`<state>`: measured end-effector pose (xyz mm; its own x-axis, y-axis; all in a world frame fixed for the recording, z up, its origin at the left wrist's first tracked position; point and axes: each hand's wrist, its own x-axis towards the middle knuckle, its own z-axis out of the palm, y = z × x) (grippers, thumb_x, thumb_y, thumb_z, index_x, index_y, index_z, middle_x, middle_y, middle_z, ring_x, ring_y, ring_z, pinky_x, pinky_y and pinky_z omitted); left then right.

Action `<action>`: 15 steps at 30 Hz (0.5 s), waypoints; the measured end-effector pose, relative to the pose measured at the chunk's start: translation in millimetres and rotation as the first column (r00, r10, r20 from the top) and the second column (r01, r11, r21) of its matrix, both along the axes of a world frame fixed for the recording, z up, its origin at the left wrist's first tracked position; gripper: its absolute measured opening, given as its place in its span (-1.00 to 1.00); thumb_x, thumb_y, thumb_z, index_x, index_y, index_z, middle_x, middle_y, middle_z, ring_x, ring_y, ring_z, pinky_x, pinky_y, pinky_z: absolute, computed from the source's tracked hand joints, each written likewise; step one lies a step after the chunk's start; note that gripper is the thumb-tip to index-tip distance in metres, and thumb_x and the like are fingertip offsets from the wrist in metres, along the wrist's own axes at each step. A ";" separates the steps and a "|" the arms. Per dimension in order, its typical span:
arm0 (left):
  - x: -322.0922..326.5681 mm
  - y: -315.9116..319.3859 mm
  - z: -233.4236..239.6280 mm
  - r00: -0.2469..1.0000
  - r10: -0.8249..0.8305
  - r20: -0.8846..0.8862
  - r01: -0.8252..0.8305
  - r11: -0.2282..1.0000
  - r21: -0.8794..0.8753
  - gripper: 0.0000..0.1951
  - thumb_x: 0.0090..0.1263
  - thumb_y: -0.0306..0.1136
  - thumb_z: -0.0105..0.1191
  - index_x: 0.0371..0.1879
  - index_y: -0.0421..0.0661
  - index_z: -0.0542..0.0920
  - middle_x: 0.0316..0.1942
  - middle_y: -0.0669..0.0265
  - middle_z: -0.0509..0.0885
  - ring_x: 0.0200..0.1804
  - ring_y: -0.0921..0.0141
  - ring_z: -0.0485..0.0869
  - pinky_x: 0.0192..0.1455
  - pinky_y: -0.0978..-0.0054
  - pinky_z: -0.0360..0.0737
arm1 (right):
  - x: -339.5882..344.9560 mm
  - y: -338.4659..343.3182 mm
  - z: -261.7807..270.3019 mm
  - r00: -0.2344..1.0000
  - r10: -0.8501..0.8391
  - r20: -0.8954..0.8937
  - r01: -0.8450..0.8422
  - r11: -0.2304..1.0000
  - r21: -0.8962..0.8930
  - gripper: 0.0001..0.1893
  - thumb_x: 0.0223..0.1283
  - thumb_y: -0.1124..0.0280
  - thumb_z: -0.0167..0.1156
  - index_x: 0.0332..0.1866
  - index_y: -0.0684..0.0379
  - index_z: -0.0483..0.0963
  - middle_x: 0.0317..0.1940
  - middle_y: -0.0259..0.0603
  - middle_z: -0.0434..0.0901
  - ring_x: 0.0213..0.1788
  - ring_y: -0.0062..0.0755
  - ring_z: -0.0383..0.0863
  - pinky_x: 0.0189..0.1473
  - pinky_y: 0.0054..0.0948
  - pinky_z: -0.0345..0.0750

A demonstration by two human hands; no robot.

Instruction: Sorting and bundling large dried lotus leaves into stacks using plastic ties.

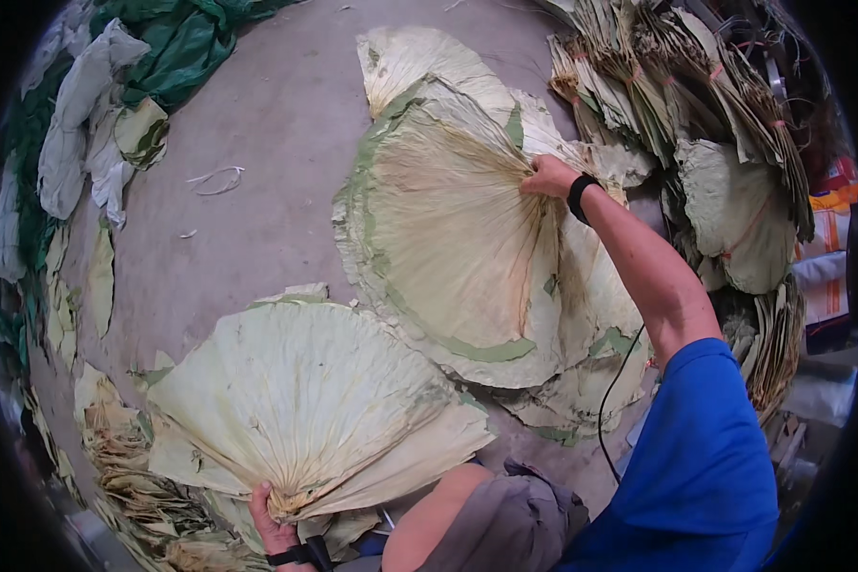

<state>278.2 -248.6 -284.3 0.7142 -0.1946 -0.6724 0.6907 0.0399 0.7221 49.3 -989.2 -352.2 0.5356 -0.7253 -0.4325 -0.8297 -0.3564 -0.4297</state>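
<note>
My left hand [273,520] grips the gathered base of a fan of large dried leaves [307,393], pale green with ribs spreading from that base. The fan's rounded edge points away from me. Farther off, my right hand [549,176] pinches the gathered point of another big dried leaf [457,229], yellowish with a greener rim. That leaf lies over a stack of similar leaves [429,61] on the floor, whose pale edges show around it. The fingertips of both hands are partly hidden by the leaf folds.
Bundles of dried leaves tied with pink string [643,71] lie at the upper right. Green plastic sheeting [179,57] and white sacking [79,129] are heaped at the upper left. A loop of white string [217,181] lies on the concrete floor [272,143]. More folded leaves [143,486] are piled at lower left.
</note>
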 end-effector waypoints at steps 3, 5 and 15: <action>-1.6 -0.2 0.7 1.000 0.000 -0.020 -0.001 0.999 -0.033 -0.39 0.22 -0.28 0.27 0.21 -0.39 0.46 0.05 0.09 0.66 0.06 0.19 0.68 0.23 0.21 0.59 | 4.6 9.0 12.1 0.999 0.031 -0.037 -0.033 0.998 -0.058 -0.56 -0.10 0.21 0.39 -0.23 0.42 0.60 -0.39 -0.07 0.67 -0.32 -0.32 0.63 -0.21 -0.29 0.55; -3.3 -1.6 2.0 0.999 0.024 -0.024 -0.023 0.999 0.029 -0.46 0.23 -0.29 0.26 0.14 -0.38 0.51 0.01 0.10 0.68 0.02 0.22 0.69 0.18 0.24 0.62 | 3.6 20.8 21.3 0.999 0.037 -0.033 -0.040 0.996 -0.084 -0.57 -0.08 0.22 0.39 -0.22 0.41 0.60 -0.38 -0.10 0.67 -0.30 -0.35 0.63 -0.19 -0.31 0.54; -5.7 -9.1 5.6 0.997 0.082 0.006 -0.082 0.990 0.118 -0.77 0.24 -0.35 0.28 -0.24 -0.24 0.62 -0.28 0.24 0.69 -0.24 0.33 0.71 -0.07 0.34 0.69 | -8.2 126.6 172.2 0.873 -0.173 0.456 0.095 0.977 0.189 -0.52 0.11 0.46 0.31 0.19 0.28 0.49 -0.07 -0.31 0.59 -0.04 -0.50 0.54 0.05 -0.51 0.48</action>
<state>272.5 -257.7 -278.7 0.7255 -0.0552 -0.6861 0.6875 0.0110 0.7261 41.1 -862.6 -180.0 0.6058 -0.7486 -0.2695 -0.5528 -0.1525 -0.8192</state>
